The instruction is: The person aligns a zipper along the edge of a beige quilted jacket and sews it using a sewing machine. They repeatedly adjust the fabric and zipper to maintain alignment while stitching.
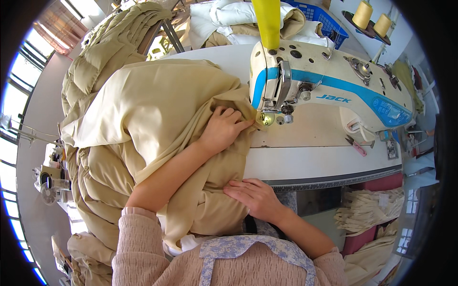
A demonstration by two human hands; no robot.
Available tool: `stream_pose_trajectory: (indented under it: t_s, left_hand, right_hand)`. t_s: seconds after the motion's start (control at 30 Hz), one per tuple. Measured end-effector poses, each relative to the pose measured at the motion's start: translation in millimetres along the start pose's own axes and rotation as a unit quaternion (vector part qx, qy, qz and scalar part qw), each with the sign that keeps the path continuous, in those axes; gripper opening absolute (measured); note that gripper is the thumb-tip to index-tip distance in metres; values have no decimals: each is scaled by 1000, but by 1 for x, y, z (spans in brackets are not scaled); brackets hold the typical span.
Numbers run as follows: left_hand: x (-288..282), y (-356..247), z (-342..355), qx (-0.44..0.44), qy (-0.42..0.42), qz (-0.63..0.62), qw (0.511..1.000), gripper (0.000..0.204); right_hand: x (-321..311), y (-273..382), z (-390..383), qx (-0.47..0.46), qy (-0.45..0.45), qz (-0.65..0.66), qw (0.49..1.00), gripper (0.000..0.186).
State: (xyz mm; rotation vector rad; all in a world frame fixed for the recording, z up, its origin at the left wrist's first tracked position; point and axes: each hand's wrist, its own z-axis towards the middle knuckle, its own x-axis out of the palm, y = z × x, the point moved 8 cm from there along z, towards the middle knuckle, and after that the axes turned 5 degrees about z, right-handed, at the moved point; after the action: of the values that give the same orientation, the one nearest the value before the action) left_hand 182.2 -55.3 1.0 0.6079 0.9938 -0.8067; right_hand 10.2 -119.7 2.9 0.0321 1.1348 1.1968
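A large beige padded garment point(167, 100) with a smooth fabric layer spreads over the left of the sewing table and hangs past its front edge. My left hand point(222, 129) grips a gathered fold of it, fingers curled, index finger reaching toward the presser foot area of the white and blue sewing machine point(324, 86). Lower down, at the table's front edge, my right hand point(255, 198) pinches the same cloth with its fingers together. The machine's small lamp glows over the fabric's edge; the needle itself is too small to make out.
Pink-handled thread snips point(357, 146) lie on the table right of the machine head. Thread cones point(362, 14) stand at the back right. A blue basket point(322, 21) and white and beige padded pieces point(238, 21) sit behind. Bundled fabric strips point(369, 209) are below right.
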Motion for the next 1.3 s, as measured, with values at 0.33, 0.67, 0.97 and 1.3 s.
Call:
stream_pose_trajectory:
  t_s: [0.33,0.67,0.97,1.3]
  left_hand:
    - [38,46,17,-156,41,5,987,53]
    - [93,68,87,-98,-34,-336,936,48]
    - [91,63,74,-117,53,-267,955,54]
    - [-130,35,-126,-277,80,202,936,88]
  right_hand:
    - [-22,-19,4,9,-7,-63,998,35]
    - [-59,-62,3,57,-27,-97,993,36]
    - [-33,-23,-27,61,-8,-90,994,52]
    - [12,37,-73,-105,4,18,994,34]
